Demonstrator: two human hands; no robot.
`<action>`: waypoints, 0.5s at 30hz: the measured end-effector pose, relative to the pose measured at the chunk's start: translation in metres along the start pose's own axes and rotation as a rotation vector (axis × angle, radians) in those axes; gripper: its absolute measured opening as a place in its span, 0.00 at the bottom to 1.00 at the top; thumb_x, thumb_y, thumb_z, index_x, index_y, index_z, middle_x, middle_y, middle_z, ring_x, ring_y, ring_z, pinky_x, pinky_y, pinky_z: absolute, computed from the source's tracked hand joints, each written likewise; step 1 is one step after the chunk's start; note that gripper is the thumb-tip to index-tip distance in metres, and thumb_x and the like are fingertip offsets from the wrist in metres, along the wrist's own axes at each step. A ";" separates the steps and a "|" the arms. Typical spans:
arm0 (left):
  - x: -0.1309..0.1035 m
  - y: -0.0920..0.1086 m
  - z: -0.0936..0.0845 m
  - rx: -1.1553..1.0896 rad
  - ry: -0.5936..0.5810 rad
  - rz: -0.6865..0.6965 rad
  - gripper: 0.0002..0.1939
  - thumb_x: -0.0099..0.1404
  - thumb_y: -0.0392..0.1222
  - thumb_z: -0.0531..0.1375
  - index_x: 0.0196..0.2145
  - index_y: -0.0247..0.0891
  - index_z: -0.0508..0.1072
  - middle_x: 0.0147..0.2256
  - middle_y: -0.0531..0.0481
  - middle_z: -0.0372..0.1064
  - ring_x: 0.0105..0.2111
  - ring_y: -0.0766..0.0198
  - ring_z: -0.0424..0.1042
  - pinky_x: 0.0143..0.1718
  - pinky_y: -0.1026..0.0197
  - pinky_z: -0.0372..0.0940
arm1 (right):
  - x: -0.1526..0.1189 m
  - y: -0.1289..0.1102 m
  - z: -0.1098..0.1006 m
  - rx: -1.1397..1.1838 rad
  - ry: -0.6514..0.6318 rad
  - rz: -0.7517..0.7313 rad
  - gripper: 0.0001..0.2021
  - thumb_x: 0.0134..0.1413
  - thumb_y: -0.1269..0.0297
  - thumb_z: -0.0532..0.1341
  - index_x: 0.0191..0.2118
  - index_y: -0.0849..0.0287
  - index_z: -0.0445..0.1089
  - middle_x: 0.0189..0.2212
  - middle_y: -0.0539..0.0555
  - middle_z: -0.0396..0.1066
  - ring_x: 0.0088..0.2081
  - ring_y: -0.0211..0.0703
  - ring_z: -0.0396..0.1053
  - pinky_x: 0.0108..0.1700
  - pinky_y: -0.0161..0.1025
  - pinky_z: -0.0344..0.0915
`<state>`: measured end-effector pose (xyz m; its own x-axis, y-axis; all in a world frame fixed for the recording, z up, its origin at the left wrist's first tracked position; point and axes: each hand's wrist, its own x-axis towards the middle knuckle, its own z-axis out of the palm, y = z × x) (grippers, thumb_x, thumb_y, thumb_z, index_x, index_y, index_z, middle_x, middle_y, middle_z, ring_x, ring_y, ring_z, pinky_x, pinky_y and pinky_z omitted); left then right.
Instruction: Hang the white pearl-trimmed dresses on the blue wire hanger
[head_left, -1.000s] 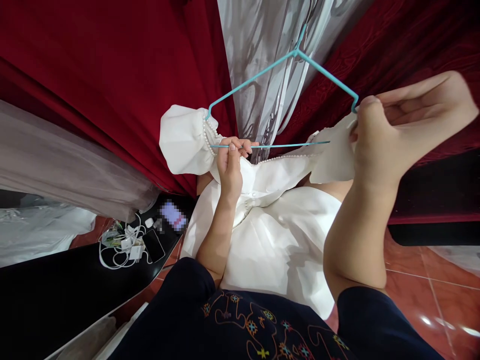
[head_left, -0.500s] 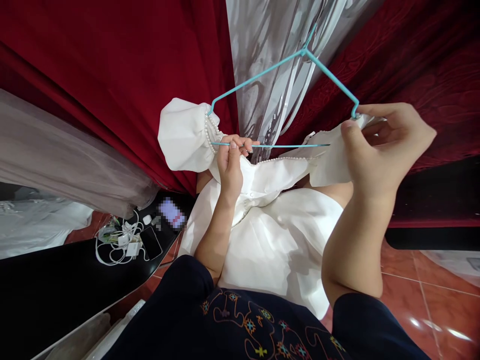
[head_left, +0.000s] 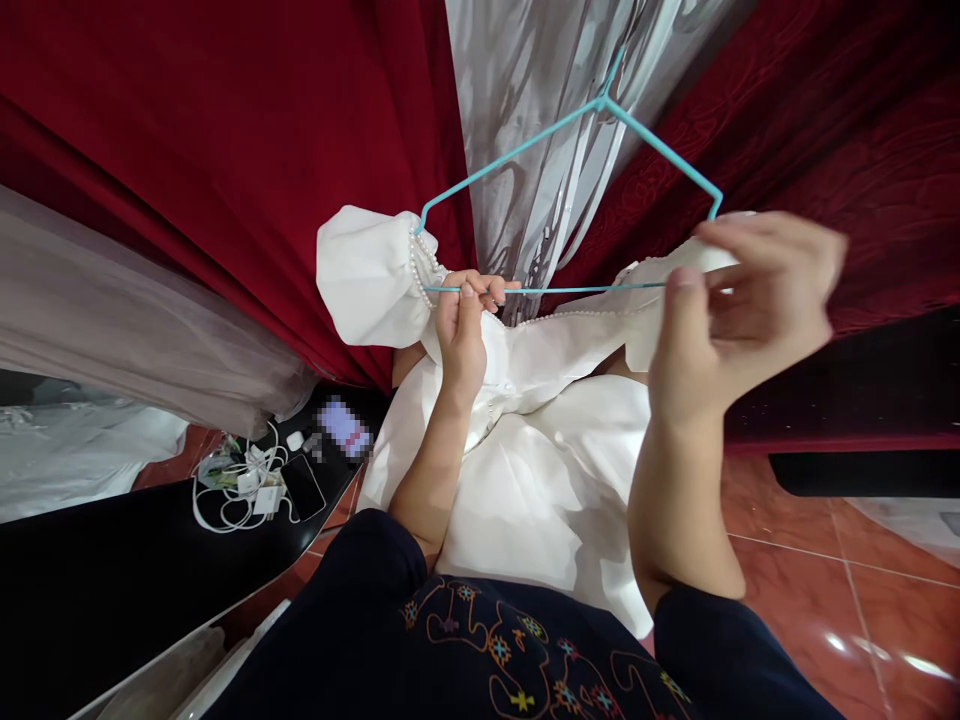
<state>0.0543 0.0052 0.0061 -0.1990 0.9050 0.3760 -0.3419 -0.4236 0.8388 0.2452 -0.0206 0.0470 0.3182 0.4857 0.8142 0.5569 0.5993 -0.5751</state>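
Observation:
A light-blue clothes hanger (head_left: 517,153) stands upright before me, its hook toward the top. My left hand (head_left: 466,320) is closed round the hanger's thin lower bar, left of its middle. Hung on the hanger is a white dress (head_left: 540,470) with a pearl-trimmed neckline; its skirt spreads over my lap. The puffed left sleeve (head_left: 367,275) sits at the hanger's left end. At the opposite end, my right hand (head_left: 750,310) is beside the other sleeve, thumb and fingers apart and slightly blurred. It partly hides that sleeve and the bar's right end.
On a black bench (head_left: 135,590) at left lie white cables (head_left: 251,480), a dark phone (head_left: 304,488) and a blurred-out bright screen (head_left: 343,425). Red curtains (head_left: 225,120) and sheer white fabric (head_left: 510,100) hang ahead. Red tiles (head_left: 795,580) cover the floor.
My right hand has let go of the sleeve at the hanger's right end and shifted left and slightly down, its fingers spreading. The left hand keeps its grip on the bar.

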 end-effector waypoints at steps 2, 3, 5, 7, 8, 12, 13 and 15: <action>0.000 0.001 0.000 0.003 -0.006 -0.010 0.24 0.76 0.69 0.57 0.38 0.45 0.64 0.33 0.52 0.68 0.37 0.61 0.75 0.56 0.51 0.72 | -0.013 -0.013 0.012 0.036 -0.211 0.102 0.14 0.68 0.52 0.64 0.52 0.51 0.81 0.51 0.57 0.78 0.41 0.40 0.75 0.31 0.37 0.68; -0.001 0.002 0.000 -0.003 -0.008 -0.017 0.24 0.76 0.68 0.58 0.38 0.45 0.64 0.34 0.52 0.69 0.38 0.60 0.76 0.56 0.51 0.72 | -0.021 -0.015 0.019 0.051 -0.322 0.160 0.15 0.68 0.51 0.65 0.52 0.51 0.81 0.52 0.57 0.78 0.35 0.37 0.72 0.30 0.37 0.68; -0.002 0.006 -0.001 -0.017 -0.021 -0.048 0.23 0.76 0.67 0.59 0.39 0.44 0.65 0.36 0.51 0.72 0.42 0.58 0.80 0.55 0.51 0.71 | -0.034 -0.013 0.031 0.071 -0.426 0.243 0.17 0.67 0.49 0.65 0.54 0.50 0.80 0.52 0.56 0.77 0.29 0.31 0.65 0.28 0.36 0.67; -0.006 0.012 -0.002 -0.024 -0.041 -0.103 0.21 0.76 0.65 0.61 0.42 0.44 0.68 0.41 0.48 0.76 0.48 0.54 0.82 0.55 0.51 0.71 | -0.045 -0.006 0.040 0.086 -0.386 0.262 0.17 0.68 0.49 0.64 0.55 0.50 0.80 0.51 0.56 0.76 0.28 0.31 0.64 0.28 0.36 0.66; -0.009 0.016 -0.003 -0.021 -0.054 -0.139 0.21 0.75 0.65 0.61 0.45 0.44 0.69 0.45 0.46 0.79 0.51 0.53 0.82 0.56 0.51 0.71 | -0.049 -0.003 0.043 0.091 -0.337 0.257 0.16 0.69 0.50 0.63 0.54 0.50 0.80 0.50 0.56 0.76 0.29 0.32 0.64 0.28 0.36 0.66; -0.017 0.040 -0.011 0.142 -0.227 -0.308 0.24 0.74 0.65 0.63 0.55 0.44 0.76 0.55 0.41 0.81 0.53 0.51 0.83 0.58 0.48 0.73 | -0.057 0.002 0.046 0.080 -0.235 0.229 0.15 0.70 0.52 0.61 0.53 0.51 0.79 0.51 0.56 0.75 0.33 0.34 0.68 0.30 0.36 0.67; -0.018 0.048 -0.014 0.231 -0.319 -0.314 0.22 0.75 0.63 0.62 0.54 0.45 0.78 0.54 0.42 0.82 0.52 0.52 0.83 0.59 0.47 0.74 | -0.057 0.002 0.046 0.075 -0.237 0.225 0.15 0.70 0.51 0.61 0.53 0.51 0.79 0.51 0.56 0.75 0.34 0.35 0.69 0.30 0.36 0.67; -0.019 0.066 -0.020 0.391 -0.482 -0.191 0.16 0.79 0.57 0.60 0.51 0.47 0.83 0.48 0.44 0.85 0.51 0.53 0.83 0.60 0.47 0.74 | -0.056 0.002 0.044 0.070 -0.263 0.219 0.15 0.71 0.51 0.61 0.53 0.50 0.78 0.51 0.56 0.75 0.35 0.35 0.70 0.30 0.37 0.68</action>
<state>0.0169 -0.0404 0.0468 0.2975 0.9174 0.2645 0.0471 -0.2908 0.9556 0.1946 -0.0182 -0.0036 0.2106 0.7496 0.6275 0.4403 0.5003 -0.7455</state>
